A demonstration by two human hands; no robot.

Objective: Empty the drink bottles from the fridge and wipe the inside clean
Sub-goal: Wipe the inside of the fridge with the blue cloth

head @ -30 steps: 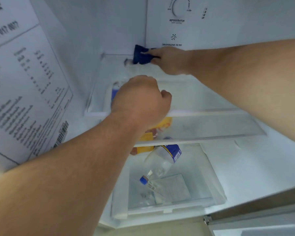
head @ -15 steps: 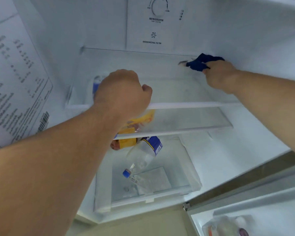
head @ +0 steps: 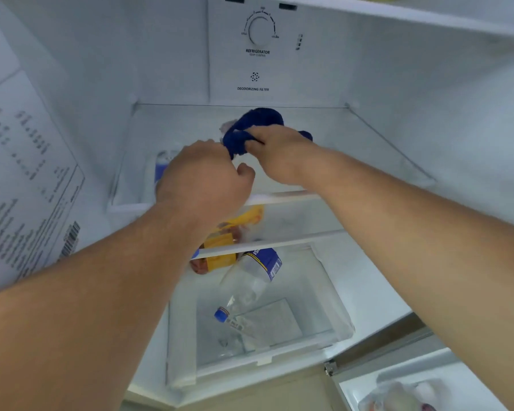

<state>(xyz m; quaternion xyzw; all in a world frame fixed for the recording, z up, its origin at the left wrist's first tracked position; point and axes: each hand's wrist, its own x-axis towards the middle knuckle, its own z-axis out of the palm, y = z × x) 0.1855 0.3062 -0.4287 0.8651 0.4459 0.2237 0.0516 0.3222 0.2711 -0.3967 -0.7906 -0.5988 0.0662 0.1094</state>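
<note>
Fridge interior: the white plastic fridge compartment [head: 101, 69] is standing open; its walls look smooth and rigid, so a cloth should be sliding over them easily.
Upper shelf: the clear glass shelf with a white front rail [head: 282, 197] is lying under both hands; likely stiff but fragile, so pressing lightly seems wise.
Bottom drawer: the transparent plastic crisper drawer [head: 339, 324] is sitting pulled forward at the base.
Clear bottle: the clear plastic drink bottle with a blue cap and blue label [head: 247, 286] is lying tilted in the drawer, cap toward the camera; it looks nearly empty, so light and easily crushed; gripping around the labelled body seems best.
Amber bottle: the bottle with a yellow label and reddish-brown contents [head: 220, 256] is lying beneath the lower shelf rail, mostly hidden.
Right hand: the right hand [head: 276, 155] is pressing on the upper shelf, fingers clenched around the dark blue soft cloth [head: 250, 126].
Left hand: the left hand [head: 202, 176] is curled closed; what it is gripping is hidden, so I cannot tell.
Hard to make out: a blue-and-white shape [head: 161, 169] behind the left hand is blurred, possibly another bottle.
</note>
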